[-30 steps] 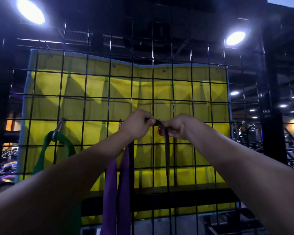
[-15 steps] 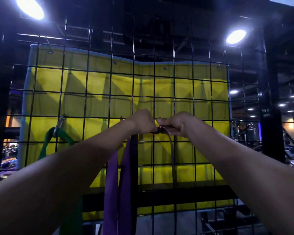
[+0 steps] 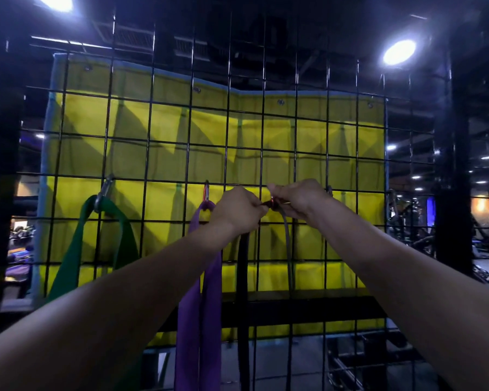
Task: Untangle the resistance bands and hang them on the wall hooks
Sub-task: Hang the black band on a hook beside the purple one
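A black wire grid (image 3: 164, 142) stands in front of me with carabiner hooks clipped to it. A green band (image 3: 74, 249) hangs from a silver hook (image 3: 103, 190) at the left. From a red hook (image 3: 206, 191) hangs a purple band (image 3: 198, 306). A black band (image 3: 242, 266) hangs between my hands, and its far strand (image 3: 289, 249) looks grey. My left hand (image 3: 236, 211) is closed on the band's top. Close beside it my right hand (image 3: 294, 198) pinches a small red hook (image 3: 272, 203) at the band's top.
A yellow tarp (image 3: 336, 142) hangs behind the grid. Two more hooks (image 3: 328, 190) show on the grid to the right of my hands. A dark pillar (image 3: 452, 165) stands at the right, with gym equipment beyond it. A low black bench (image 3: 308, 309) sits behind the grid.
The view has shifted to the right and slightly up, so the green and purple bands show more fully. My hands stay together at the red hook with the black band.
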`<control>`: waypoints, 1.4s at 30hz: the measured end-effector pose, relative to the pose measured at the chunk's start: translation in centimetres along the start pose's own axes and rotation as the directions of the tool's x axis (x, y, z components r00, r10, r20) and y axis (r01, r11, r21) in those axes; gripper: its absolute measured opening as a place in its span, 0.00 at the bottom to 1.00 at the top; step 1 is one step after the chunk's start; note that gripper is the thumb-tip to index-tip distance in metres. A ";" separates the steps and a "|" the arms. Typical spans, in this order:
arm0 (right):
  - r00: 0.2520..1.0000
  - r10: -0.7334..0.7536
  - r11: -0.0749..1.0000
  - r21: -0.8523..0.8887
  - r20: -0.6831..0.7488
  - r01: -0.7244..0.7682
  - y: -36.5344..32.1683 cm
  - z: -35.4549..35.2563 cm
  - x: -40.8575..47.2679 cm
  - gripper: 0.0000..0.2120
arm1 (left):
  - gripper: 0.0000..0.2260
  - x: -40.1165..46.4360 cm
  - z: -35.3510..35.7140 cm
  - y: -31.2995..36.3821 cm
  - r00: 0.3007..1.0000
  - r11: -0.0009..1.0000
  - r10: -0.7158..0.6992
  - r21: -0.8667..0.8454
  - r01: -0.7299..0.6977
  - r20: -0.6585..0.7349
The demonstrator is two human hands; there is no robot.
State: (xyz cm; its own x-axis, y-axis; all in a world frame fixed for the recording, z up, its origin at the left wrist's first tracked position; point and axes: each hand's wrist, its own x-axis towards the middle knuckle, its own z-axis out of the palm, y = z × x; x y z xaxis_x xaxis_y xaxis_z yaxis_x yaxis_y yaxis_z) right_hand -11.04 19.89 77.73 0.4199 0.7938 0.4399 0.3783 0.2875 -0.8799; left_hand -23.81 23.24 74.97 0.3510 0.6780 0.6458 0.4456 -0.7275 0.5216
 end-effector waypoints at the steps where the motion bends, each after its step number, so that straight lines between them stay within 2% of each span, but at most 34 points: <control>1: 1.000 -0.002 0.999 0.032 0.001 0.002 0.2 -0.1 -0.1 0.12 | 0.08 -0.2 0.1 0.0 1.000 1.000 0.011 -0.001 -0.011 -0.012; 3: 1.000 -0.018 0.998 0.067 -0.008 0.018 0.6 -0.3 -0.4 0.10 | 0.08 -0.3 0.3 0.0 1.000 1.000 0.020 -0.002 -0.020 -0.006; 5: 0.997 -0.083 0.996 0.022 0.002 0.083 1.3 -0.6 -1.0 0.07 | 0.09 -0.4 0.5 0.0 1.000 1.000 0.028 -0.009 -0.028 0.005; 10: 0.960 -0.279 0.938 -0.208 0.030 0.279 3.5 -1.0 -2.6 0.18 | 0.09 -0.9 1.4 -0.4 0.998 0.998 0.054 -0.015 -0.055 -0.019; 12: 0.943 -0.333 0.892 -0.320 0.012 0.319 4.1 -1.0 -2.9 0.18 | 0.10 -1.4 1.7 -0.4 0.998 0.999 0.050 -0.015 -0.051 -0.030; 14: 0.933 -0.359 0.893 -0.300 -0.029 0.334 4.7 -1.0 -3.1 0.18 | 0.12 -1.8 2.1 -0.4 0.997 0.998 0.054 -0.024 -0.056 -0.049; 16: 0.939 -0.338 0.925 -0.202 -0.058 0.321 5.1 -1.0 -3.3 0.17 | 0.14 -2.0 2.4 -0.5 0.996 0.996 0.046 -0.071 -0.051 -0.082; 18: 0.954 -0.295 0.950 -0.119 -0.047 0.288 5.1 -0.8 -3.5 0.17 | 0.14 -1.8 2.5 -0.3 0.991 0.991 0.020 -0.129 -0.036 -0.129; 23: 0.966 -0.258 0.964 -0.070 -0.027 0.256 4.8 -0.9 -3.3 0.17 | 0.13 -0.6 3.2 0.1 0.968 0.976 -0.079 -0.218 0.026 -0.236; 30: 0.931 -0.346 0.929 -0.183 -0.113 0.322 5.0 -0.9 -2.2 0.12 | 0.12 -0.4 4.5 0.8 0.939 0.997 -0.013 -0.072 -0.013 -0.344; 32: 0.917 -0.368 0.919 -0.213 -0.156 0.333 5.1 -0.9 -2.0 0.10 | 0.12 -0.4 4.9 1.1 0.940 1.000 0.011 -0.011 -0.016 -0.342; 39: 0.890 -0.398 0.903 -0.263 -0.222 0.338 5.4 -0.7 -2.0 0.11 | 0.12 -0.2 4.6 1.3 0.949 0.999 0.011 0.037 0.001 -0.314; 42: 0.891 -0.404 0.898 -0.273 -0.208 0.344 5.4 -0.8 -2.0 0.11 | 0.12 -0.5 4.6 1.2 0.953 0.999 0.014 0.050 0.001 -0.304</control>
State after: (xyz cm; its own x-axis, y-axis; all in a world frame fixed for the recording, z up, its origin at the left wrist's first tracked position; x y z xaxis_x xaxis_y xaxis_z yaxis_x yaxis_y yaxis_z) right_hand -9.17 19.38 72.20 0.3931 0.4790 0.7849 0.7097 0.3848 -0.5902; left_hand -19.68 22.49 72.71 0.0901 0.6038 0.7920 0.4869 -0.7205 0.4938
